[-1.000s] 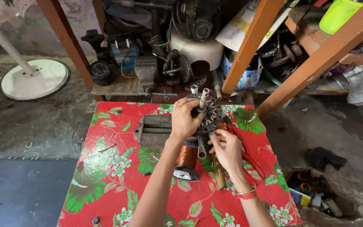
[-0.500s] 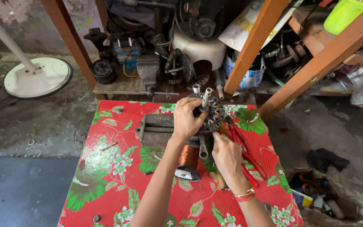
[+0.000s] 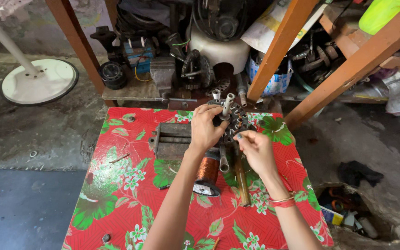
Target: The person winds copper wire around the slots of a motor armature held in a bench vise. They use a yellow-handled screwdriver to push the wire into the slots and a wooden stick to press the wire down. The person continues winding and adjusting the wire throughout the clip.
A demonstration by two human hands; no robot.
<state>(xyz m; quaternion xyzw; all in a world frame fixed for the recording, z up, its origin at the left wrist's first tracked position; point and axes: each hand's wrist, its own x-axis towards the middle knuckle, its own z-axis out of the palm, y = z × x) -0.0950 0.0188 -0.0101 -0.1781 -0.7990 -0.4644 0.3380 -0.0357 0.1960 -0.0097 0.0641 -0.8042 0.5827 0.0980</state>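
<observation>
A dark round motor stator (image 3: 237, 121) with short white tubes sticking up stands at the far middle of a small table with a red flowered cloth (image 3: 130, 185). My left hand (image 3: 205, 127) grips the stator's left side. My right hand (image 3: 255, 149) pinches at its near right edge with the fingertips; what it pinches is too small to tell. A spool of copper wire (image 3: 207, 172) lies just in front of the stator, under my left forearm. A long wooden-handled tool (image 3: 241, 178) lies beside the spool.
A grey metal vise (image 3: 171, 140) sits on the table left of the stator. Orange wooden posts (image 3: 278, 46) rise behind the table. Motor parts and clutter fill a low shelf (image 3: 130, 90) beyond. A white fan base (image 3: 38, 81) stands on the floor at left.
My right hand has moved up from the near side to the stator's right edge. My left hand stays on the stator. The camera has shifted slightly.
</observation>
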